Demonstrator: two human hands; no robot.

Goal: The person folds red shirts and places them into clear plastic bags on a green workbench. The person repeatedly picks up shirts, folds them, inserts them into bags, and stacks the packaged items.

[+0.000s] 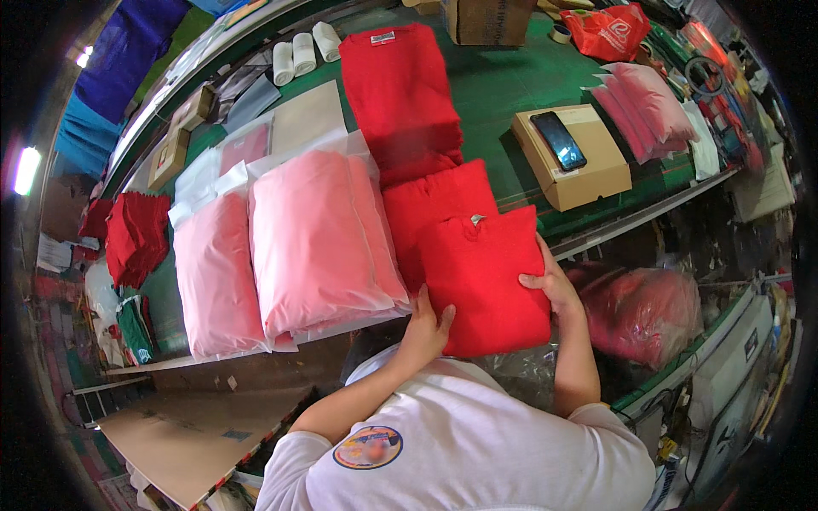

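Observation:
A folded red shirt [486, 281] is held close to my body at the table's front edge, with a small pale neck label at its top. My left hand [427, 326] grips its left edge, thumb on top. On the opposite side my right hand [551, 283] has the right edge, its thumb over the cloth and the other fingers partly hidden. Just behind lies another folded red garment [443, 187], and beyond it a tall stack of folded red shirts [396, 94]. Left of my left hand are frosted plastic packs [319, 243] with red cloth showing through.
A phone [559, 140] rests on a cardboard box [584, 180] on the green table. More frosted packs [652, 111] and a red plastic bag [609, 32] are at the right. White rolls [304, 54] stand at the back. Below the table edge is a clear bag of red goods [639, 311].

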